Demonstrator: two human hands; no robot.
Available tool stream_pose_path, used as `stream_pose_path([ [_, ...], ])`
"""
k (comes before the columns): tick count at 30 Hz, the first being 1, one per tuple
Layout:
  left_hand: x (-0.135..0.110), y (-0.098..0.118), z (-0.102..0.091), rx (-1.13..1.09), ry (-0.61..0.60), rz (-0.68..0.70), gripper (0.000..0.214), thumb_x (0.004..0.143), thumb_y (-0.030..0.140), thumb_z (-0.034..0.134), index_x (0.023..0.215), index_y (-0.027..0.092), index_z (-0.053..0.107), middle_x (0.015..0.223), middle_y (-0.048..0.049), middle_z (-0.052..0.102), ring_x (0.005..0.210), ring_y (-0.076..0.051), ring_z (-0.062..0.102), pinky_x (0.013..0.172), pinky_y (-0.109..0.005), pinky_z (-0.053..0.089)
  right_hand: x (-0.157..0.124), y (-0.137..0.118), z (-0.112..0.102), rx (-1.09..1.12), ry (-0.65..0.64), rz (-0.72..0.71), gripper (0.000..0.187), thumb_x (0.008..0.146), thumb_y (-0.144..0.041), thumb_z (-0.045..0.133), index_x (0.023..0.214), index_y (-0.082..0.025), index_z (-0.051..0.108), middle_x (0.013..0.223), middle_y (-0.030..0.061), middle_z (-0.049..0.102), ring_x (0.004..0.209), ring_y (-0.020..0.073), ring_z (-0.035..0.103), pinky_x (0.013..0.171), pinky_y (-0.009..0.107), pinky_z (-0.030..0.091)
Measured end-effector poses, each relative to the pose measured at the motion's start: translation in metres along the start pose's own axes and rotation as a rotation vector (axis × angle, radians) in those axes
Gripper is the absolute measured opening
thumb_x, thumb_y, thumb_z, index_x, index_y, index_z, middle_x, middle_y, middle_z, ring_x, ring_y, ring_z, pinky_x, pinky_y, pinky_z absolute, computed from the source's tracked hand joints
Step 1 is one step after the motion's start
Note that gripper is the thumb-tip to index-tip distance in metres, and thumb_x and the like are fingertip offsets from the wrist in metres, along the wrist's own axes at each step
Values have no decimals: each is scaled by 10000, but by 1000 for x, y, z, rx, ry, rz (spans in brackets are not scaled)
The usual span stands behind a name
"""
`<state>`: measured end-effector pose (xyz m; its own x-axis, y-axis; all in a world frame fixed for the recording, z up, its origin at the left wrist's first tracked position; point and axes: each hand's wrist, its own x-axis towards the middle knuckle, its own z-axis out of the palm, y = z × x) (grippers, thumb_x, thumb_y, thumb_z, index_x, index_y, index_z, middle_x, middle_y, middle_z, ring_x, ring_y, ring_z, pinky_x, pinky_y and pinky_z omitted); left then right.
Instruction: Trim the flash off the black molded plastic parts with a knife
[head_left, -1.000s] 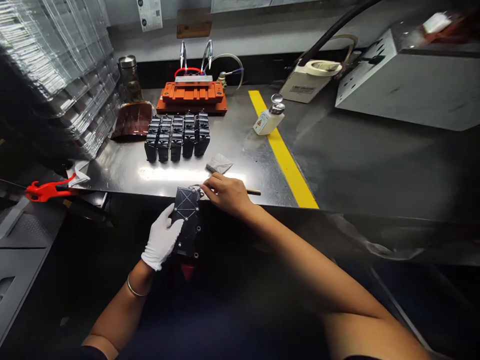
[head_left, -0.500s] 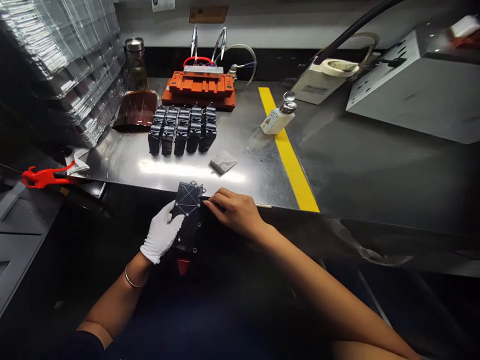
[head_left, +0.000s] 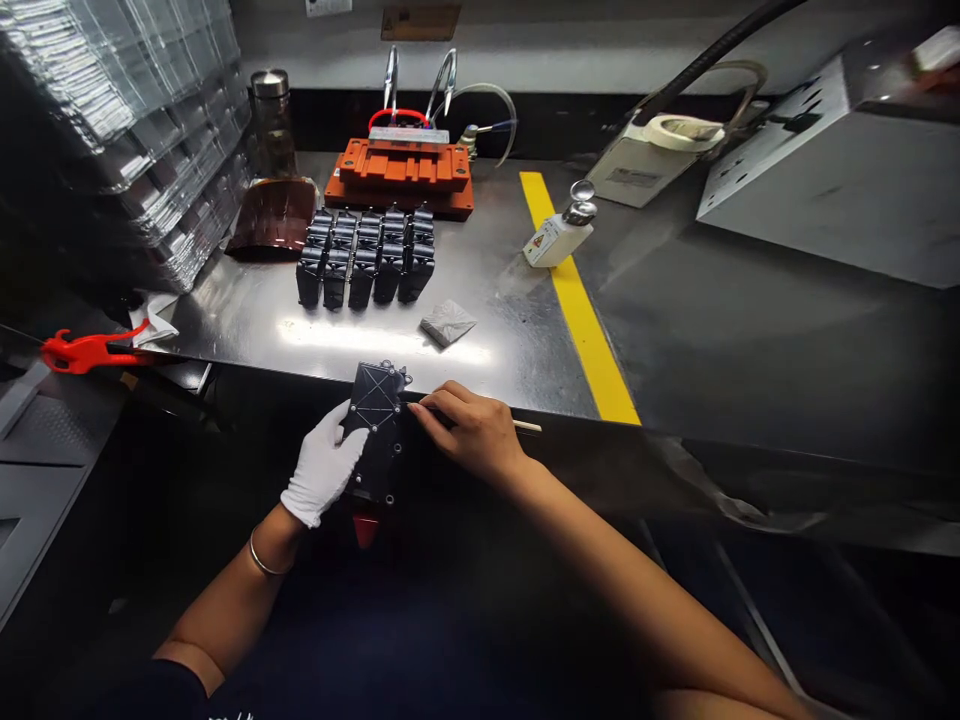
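Observation:
My left hand [head_left: 322,478], in a white glove, grips a flat black plastic part [head_left: 373,425] with a ribbed face and a red tip at its bottom, held at the near edge of the steel bench [head_left: 480,290]. My bare right hand [head_left: 471,430] pinches a thin stick [head_left: 527,426] whose tip rests against the part's right side. On the bench beyond stands a block of several matching black parts [head_left: 366,257] in rows, and a small grey wipe [head_left: 448,322] lies nearer.
An orange fixture [head_left: 400,176] with clamps sits at the back. Stacked clear trays [head_left: 127,110] fill the left, beside a jar [head_left: 271,120]. A small pump bottle [head_left: 561,232] stands on the yellow stripe [head_left: 581,310]. A red clamp [head_left: 86,350] lies left; grey equipment [head_left: 832,170] right.
My right hand drew back from the bench surface to the part's right side, bringing the stick with it. The view shifted slightly; the left hand kept its hold.

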<state>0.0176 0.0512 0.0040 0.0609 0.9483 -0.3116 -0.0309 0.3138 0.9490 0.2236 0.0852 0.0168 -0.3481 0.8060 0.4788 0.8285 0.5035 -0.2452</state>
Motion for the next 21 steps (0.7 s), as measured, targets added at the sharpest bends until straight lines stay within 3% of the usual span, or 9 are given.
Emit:
stream_pose_path([
  [6,1,1,1,-17,0,1,548,816,309,644,1335,158,548,800,-24,717,665,-116,637,641,-210,533,0,-1,1,-23,14,26,297,928,-339,538,720,-172,671,687,22,666,559,97,585,495,216,348],
  [14,5,-1,-3,-21,-9,5,569,817,323,647,1348,152,533,820,-34,727,686,-131,654,645,-221,540,8,5,-6,65,-88,-27,282,926,-357,537,765,-179,685,743,24,681,575,94,589,519,216,361],
  [21,5,1,-6,-5,-23,-6,591,812,321,653,1362,150,521,856,-40,735,698,-140,662,646,-230,548,27,24,-11,109,-276,-133,321,932,-398,504,762,-192,682,753,33,676,603,114,582,529,241,350],
])
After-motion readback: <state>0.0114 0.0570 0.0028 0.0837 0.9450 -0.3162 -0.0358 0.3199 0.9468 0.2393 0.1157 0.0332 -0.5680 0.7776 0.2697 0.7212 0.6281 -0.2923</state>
